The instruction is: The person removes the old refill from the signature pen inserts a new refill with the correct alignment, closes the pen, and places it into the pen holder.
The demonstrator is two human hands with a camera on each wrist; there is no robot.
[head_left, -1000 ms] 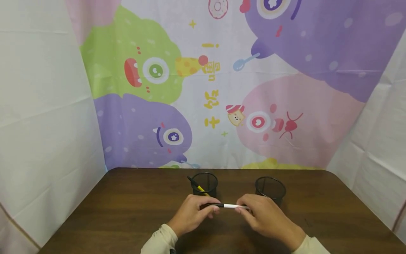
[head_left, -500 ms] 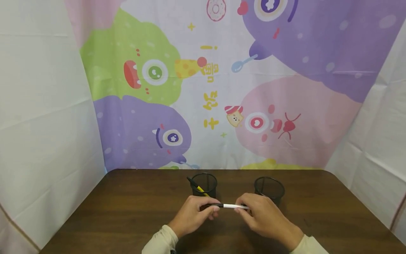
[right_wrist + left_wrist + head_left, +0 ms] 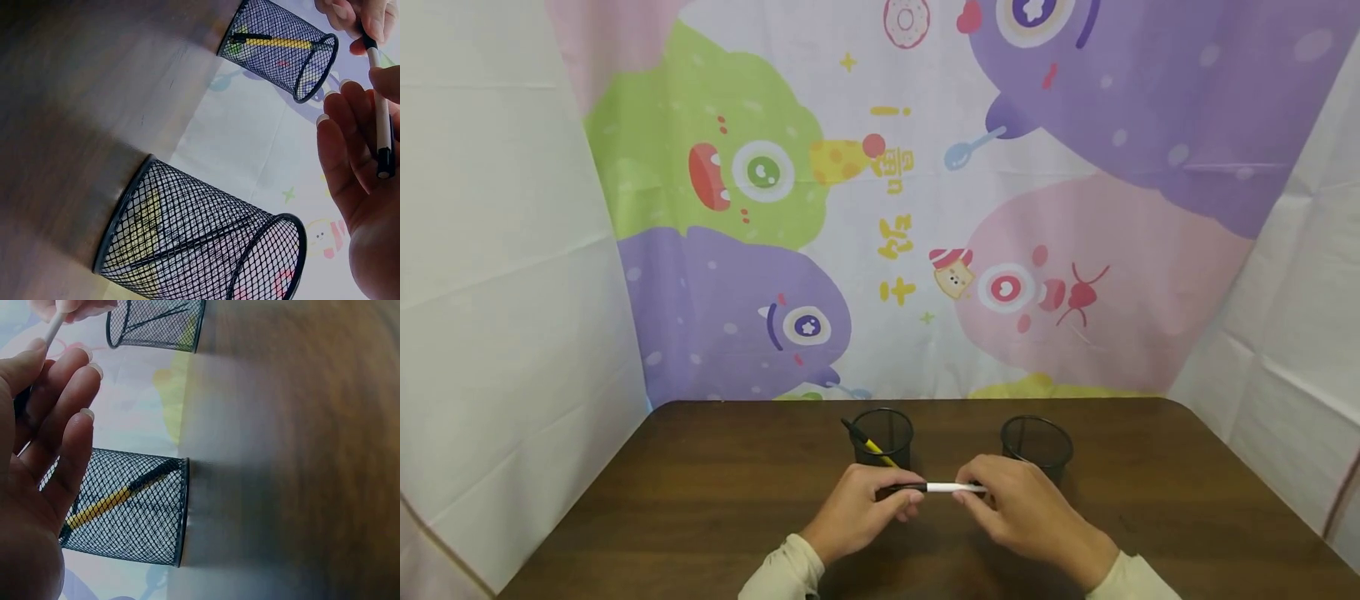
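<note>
Both hands hold one white marker pen [image 3: 942, 487] level above the table, in front of two black mesh cups. My left hand [image 3: 859, 515] pinches its black cap end between thumb and fingers. The right hand [image 3: 1037, 521] pinches the white barrel; in the right wrist view the black tail of the marker [image 3: 385, 164] lies over the palm. Beyond the left hand stands the left mesh cup [image 3: 904, 454], and leaning in it is a yellow pen [image 3: 874, 447] with a black end. Behind the right hand is the right mesh cup [image 3: 1051, 465]; a dark diagonal line shows through its mesh, unclear what.
The brown wooden table [image 3: 700, 492] extends to both sides of the hands. A cartoon-printed cloth [image 3: 917, 350] hangs behind its far edge. White cloth walls [image 3: 512, 250] enclose the left and right sides.
Both hands keep their pinch on the marker pen, and the left hand shifts very slightly to the right. The cups and the yellow pen stay put; the head view drifts slightly.
</note>
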